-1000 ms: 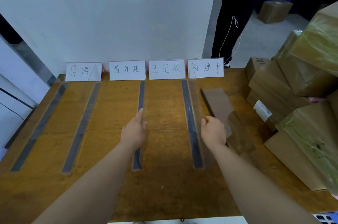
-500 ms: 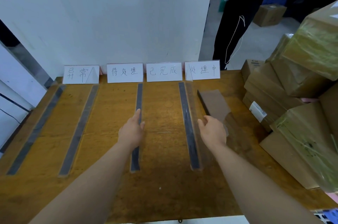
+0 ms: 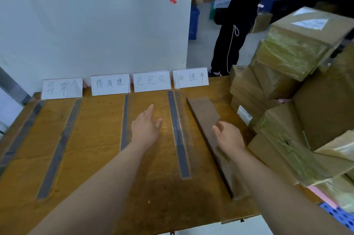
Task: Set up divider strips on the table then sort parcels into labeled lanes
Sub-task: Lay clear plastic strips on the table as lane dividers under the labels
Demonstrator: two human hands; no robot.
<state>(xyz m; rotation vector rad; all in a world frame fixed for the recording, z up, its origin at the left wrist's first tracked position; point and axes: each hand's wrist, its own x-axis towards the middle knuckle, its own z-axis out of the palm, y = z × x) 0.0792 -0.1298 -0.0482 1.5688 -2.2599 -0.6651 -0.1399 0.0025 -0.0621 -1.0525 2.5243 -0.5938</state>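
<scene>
Along the table's (image 3: 99, 167) far edge stand four cards (image 3: 110, 83) reading 异常, 待处理, 已完成 and 处理中. Dark divider strips (image 3: 59, 148) run forward from them. The left hand (image 3: 145, 129), fingers straight, hovers between two strips. The right hand (image 3: 229, 137), loosely curled and holding nothing, is over a brown board (image 3: 203, 114) beside stacked parcels (image 3: 287, 52).

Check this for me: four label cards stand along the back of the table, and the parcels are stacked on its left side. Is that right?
Not quite. The head view shows four label cards standing along the back of the table, but the parcels are stacked on its right side, not its left.
</scene>
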